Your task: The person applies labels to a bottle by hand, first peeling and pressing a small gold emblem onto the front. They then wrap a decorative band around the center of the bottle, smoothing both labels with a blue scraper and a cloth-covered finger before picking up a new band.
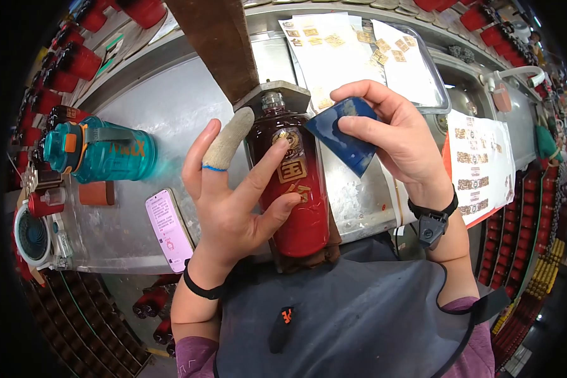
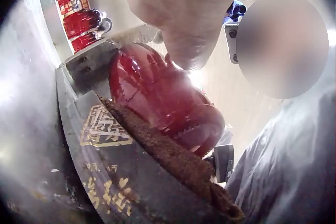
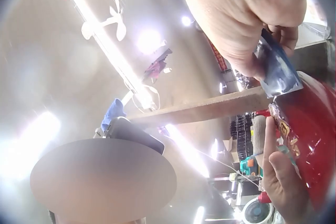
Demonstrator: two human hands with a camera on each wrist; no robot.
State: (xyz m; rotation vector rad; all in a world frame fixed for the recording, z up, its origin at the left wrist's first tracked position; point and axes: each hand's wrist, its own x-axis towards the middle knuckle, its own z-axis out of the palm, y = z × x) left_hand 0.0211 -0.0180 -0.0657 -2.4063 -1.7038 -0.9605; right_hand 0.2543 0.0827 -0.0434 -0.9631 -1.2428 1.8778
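A red glass bottle (image 1: 303, 230) lies in a holder on the bench, its neck at the metal end plate (image 1: 290, 96). Gold characters and a round gold emblem (image 1: 286, 140) run along its upper face. My left hand (image 1: 230, 205) is over the bottle with fingers extended, index fingertip on the emblem and thumb near the lower gold character. A beige finger cot (image 1: 236, 138) with a blue rim covers one of its fingers. Between thumb and fingers, my right hand (image 1: 400, 129) pinches a flat blue scraper (image 1: 340, 142), whose corner is close beside the bottle's shoulder.
Left on the metal bench are a teal water bottle (image 1: 123, 151), a lit phone (image 1: 169, 228) and a small fan (image 1: 33, 233). Sheets with gold stickers (image 1: 324, 53) lie at the back; another sticker sheet (image 1: 482, 167) is at right. A brown beam (image 1: 217, 47) reaches the end plate.
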